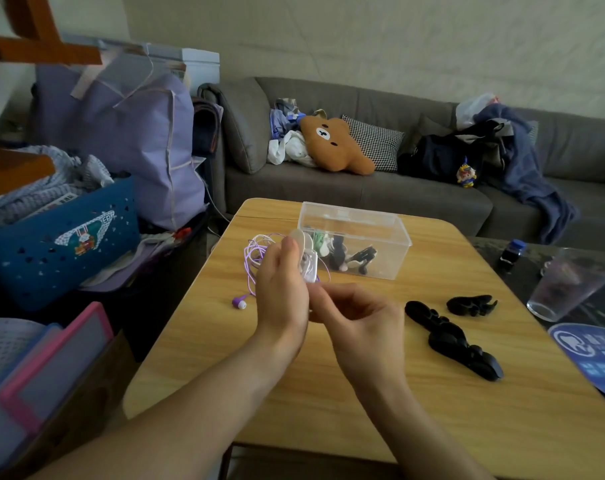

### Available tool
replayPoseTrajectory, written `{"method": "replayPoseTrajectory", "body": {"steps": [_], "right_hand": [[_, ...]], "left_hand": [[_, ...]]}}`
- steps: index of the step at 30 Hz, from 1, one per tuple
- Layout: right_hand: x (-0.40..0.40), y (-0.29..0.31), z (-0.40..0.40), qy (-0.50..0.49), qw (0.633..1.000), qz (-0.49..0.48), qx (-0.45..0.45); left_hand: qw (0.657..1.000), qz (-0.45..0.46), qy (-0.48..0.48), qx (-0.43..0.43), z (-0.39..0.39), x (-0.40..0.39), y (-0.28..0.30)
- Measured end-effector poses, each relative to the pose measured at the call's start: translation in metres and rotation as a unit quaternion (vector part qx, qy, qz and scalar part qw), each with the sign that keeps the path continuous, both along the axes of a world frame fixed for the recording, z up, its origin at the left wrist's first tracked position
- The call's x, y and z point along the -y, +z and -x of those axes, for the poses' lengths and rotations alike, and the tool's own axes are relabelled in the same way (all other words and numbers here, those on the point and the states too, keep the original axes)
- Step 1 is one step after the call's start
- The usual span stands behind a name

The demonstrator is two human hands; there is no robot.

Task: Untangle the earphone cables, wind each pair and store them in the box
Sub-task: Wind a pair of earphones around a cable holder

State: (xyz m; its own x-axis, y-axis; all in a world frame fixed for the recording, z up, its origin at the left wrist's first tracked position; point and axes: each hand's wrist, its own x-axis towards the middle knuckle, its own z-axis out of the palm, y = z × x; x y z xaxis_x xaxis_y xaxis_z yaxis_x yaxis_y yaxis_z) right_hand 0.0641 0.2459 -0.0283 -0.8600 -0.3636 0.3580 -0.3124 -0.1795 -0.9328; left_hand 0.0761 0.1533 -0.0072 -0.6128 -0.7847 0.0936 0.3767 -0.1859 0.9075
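Observation:
My left hand (282, 289) holds a white winder (306, 252) with purple earphone cable (254, 254) looping out to its left above the wooden table (380, 393). One purple earbud (239, 302) lies on the table below those loops. My right hand (358, 315) sits just right of the left hand, fingers curled and pinching the cable near the winder. Behind the hands stands a clear plastic box (354, 239) holding several wound earphones in white, green and black.
Two black winders (452, 337) (472, 304) lie on the table to the right. A drinking glass (568, 284) and a small dark bottle (510, 252) stand at the right edge. A blue basket (58, 244) and bags crowd the left; a sofa lies behind.

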Motion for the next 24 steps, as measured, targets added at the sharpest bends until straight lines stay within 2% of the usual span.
{"method": "replayPoseTrajectory", "body": {"steps": [6,10,12,15,17,21,24], "right_hand": [[-0.002,0.006,0.011,0.019,0.997,0.028,0.072],[0.0,0.003,0.015,0.044,0.975,0.1,0.193],[-0.001,0.002,0.02,0.04,0.973,0.103,0.204],[-0.006,-0.001,0.031,0.013,0.99,0.021,0.137],[-0.008,-0.001,0.035,-0.015,0.996,-0.048,0.073],[-0.004,-0.004,0.03,-0.061,0.99,-0.126,-0.014],[0.004,-0.008,0.025,-0.114,0.986,-0.112,-0.048]], "left_hand": [[0.998,0.023,-0.057,-0.025,-0.006,-0.008,0.004],[0.995,0.055,-0.082,0.016,-0.001,-0.007,0.0],[0.989,0.079,-0.115,0.054,-0.001,-0.004,-0.001],[0.966,0.139,-0.159,0.147,-0.002,0.003,-0.004],[0.967,0.124,-0.147,0.164,-0.006,0.006,-0.004],[0.986,0.039,-0.103,0.128,-0.002,0.006,-0.002],[0.992,-0.007,-0.083,0.093,0.0,0.006,0.001]]}}
